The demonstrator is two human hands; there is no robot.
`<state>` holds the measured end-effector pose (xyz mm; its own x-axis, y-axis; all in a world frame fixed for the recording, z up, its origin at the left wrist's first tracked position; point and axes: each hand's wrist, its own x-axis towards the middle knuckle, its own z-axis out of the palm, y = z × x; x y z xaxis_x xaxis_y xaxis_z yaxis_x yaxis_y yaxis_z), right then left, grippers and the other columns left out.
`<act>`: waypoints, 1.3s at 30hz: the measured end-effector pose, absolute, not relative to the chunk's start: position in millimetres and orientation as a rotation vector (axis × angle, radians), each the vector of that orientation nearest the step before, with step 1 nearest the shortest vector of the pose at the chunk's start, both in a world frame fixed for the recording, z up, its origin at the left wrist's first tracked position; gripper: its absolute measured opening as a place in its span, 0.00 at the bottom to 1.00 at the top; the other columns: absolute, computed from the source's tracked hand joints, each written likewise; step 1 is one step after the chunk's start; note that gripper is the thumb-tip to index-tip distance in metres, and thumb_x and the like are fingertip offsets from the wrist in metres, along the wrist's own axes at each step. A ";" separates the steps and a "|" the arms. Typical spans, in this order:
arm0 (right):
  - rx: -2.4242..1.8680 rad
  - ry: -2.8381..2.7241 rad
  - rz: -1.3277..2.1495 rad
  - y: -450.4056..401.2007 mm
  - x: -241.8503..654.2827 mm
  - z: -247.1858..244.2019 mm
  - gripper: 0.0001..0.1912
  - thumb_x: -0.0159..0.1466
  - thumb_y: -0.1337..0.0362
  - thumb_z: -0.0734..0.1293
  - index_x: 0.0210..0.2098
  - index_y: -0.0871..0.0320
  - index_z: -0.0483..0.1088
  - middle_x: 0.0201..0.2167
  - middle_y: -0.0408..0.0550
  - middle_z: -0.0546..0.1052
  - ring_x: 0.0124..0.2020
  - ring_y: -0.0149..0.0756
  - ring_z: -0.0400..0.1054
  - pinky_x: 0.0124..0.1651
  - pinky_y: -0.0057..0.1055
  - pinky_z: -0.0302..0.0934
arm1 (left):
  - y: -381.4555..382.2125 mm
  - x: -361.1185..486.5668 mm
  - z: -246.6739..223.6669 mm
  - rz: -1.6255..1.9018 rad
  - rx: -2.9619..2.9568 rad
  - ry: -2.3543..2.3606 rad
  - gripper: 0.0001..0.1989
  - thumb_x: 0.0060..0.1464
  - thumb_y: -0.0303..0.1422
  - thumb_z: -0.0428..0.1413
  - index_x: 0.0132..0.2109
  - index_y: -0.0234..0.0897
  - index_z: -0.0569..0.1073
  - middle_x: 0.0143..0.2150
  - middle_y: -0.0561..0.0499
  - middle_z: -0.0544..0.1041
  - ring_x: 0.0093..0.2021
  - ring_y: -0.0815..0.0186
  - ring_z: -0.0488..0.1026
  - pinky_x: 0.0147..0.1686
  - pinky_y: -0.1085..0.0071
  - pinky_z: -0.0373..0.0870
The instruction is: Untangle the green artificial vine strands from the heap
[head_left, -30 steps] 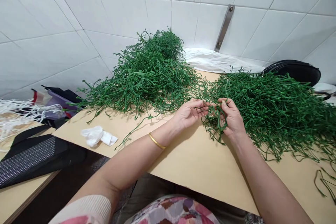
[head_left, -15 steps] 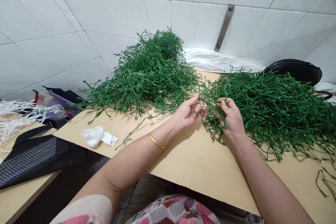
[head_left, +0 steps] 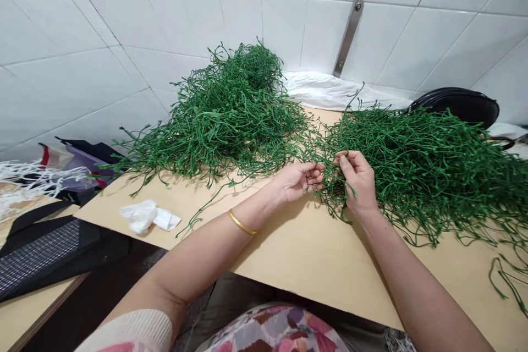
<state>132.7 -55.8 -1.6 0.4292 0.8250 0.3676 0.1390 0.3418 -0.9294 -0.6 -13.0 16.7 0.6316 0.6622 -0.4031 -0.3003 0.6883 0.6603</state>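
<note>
Two heaps of thin green plastic stems with small tips lie on the tan table (head_left: 297, 247). The left heap (head_left: 231, 110) rises against the tiled wall; the right heap (head_left: 433, 165) spreads toward the right edge. Between them, my left hand (head_left: 303, 180) has its fingers curled inward at some green strands. My right hand (head_left: 358, 180) pinches a green stem between thumb and fingers, at the left edge of the right heap. One stem stands up above this hand. Loose strands hang around the fingertips of both hands.
Crumpled white tissue (head_left: 144, 215) lies at the table's left. A black case (head_left: 456, 107) sits behind the right heap, near white cloth (head_left: 325, 89) along the wall. A metal bracket (head_left: 347, 38) is fixed to the tiles. White strands (head_left: 37, 179) and a black mesh item (head_left: 39, 253) are at far left.
The fingers of my left hand have curled in more and tilted down. A stem now sticks up above my right hand. The whole view has shifted slightly.
</note>
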 end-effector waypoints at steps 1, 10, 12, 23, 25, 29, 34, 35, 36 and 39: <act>-1.167 -1.081 0.557 -55.9 132.4 -1.9 0.08 0.56 0.59 0.64 0.31 0.57 0.68 0.24 0.40 0.66 0.25 0.27 0.59 0.26 0.25 0.54 | -13.1 0.0 16.6 0.608 0.608 0.688 0.10 0.53 0.24 0.48 0.29 0.28 0.72 0.19 0.52 0.68 0.20 0.75 0.67 0.25 0.75 0.66; -1.230 -1.128 0.459 -54.6 136.1 -6.1 0.07 0.56 0.61 0.65 0.29 0.59 0.69 0.23 0.39 0.67 0.25 0.27 0.57 0.29 0.26 0.51 | -17.4 0.3 21.9 0.629 0.782 0.718 0.08 0.37 0.17 0.55 0.27 0.29 0.73 0.25 0.50 0.74 0.27 0.72 0.70 0.29 0.75 0.64; -1.239 -1.155 0.464 -55.7 134.8 -4.9 0.06 0.56 0.62 0.65 0.29 0.59 0.69 0.24 0.40 0.68 0.25 0.27 0.58 0.30 0.26 0.52 | -16.3 -2.1 23.0 0.612 0.838 0.681 0.05 0.39 0.25 0.59 0.29 0.29 0.74 0.25 0.49 0.74 0.29 0.71 0.70 0.30 0.74 0.64; -1.314 -1.193 0.444 -59.4 132.2 -3.7 0.09 0.56 0.59 0.65 0.24 0.59 0.68 0.19 0.38 0.65 0.22 0.26 0.55 0.27 0.26 0.51 | -10.8 2.0 5.7 0.642 0.936 0.664 0.11 0.32 0.27 0.65 0.28 0.29 0.74 0.25 0.50 0.75 0.27 0.71 0.70 0.32 0.72 0.64; -1.316 -1.162 0.469 -59.4 132.5 -2.3 0.12 0.57 0.58 0.65 0.22 0.59 0.66 0.18 0.38 0.63 0.22 0.26 0.54 0.26 0.26 0.50 | -10.3 1.9 7.3 0.625 0.971 0.680 0.07 0.38 0.29 0.62 0.27 0.29 0.73 0.22 0.50 0.73 0.24 0.73 0.68 0.29 0.74 0.63; -1.345 -1.119 0.531 -60.8 130.6 3.6 0.16 0.58 0.56 0.63 0.19 0.59 0.65 0.16 0.39 0.63 0.20 0.26 0.55 0.26 0.27 0.50 | -13.3 0.0 15.3 0.607 1.068 0.694 0.08 0.44 0.30 0.57 0.22 0.32 0.66 0.16 0.55 0.66 0.18 0.76 0.62 0.21 0.78 0.55; -1.340 -1.172 0.577 -62.1 127.9 6.7 0.17 0.58 0.55 0.63 0.18 0.59 0.65 0.15 0.38 0.62 0.19 0.26 0.53 0.24 0.27 0.49 | -19.4 -1.5 19.6 0.593 1.151 0.737 0.13 0.38 0.34 0.61 0.21 0.34 0.64 0.14 0.60 0.55 0.15 0.80 0.48 0.17 0.76 0.41; -1.321 -1.190 0.594 -62.0 127.7 6.2 0.17 0.58 0.55 0.63 0.18 0.58 0.65 0.15 0.38 0.62 0.20 0.26 0.53 0.24 0.26 0.49 | -19.7 -1.4 18.7 0.610 1.169 0.750 0.14 0.37 0.35 0.62 0.21 0.34 0.63 0.14 0.60 0.55 0.15 0.80 0.48 0.17 0.76 0.40; -1.304 -1.202 0.613 -61.6 127.6 5.4 0.17 0.58 0.55 0.64 0.18 0.58 0.65 0.15 0.38 0.62 0.20 0.26 0.54 0.24 0.26 0.50 | -19.5 -1.2 17.3 0.626 1.193 0.757 0.15 0.35 0.36 0.63 0.20 0.34 0.63 0.14 0.60 0.55 0.15 0.80 0.48 0.18 0.76 0.40; -1.254 -1.193 0.711 -60.1 129.2 1.8 0.16 0.58 0.53 0.63 0.21 0.58 0.67 0.18 0.40 0.65 0.22 0.27 0.57 0.26 0.26 0.53 | -16.2 -0.8 13.0 0.668 1.209 0.743 0.15 0.34 0.33 0.63 0.21 0.34 0.63 0.16 0.60 0.59 0.16 0.79 0.51 0.18 0.76 0.43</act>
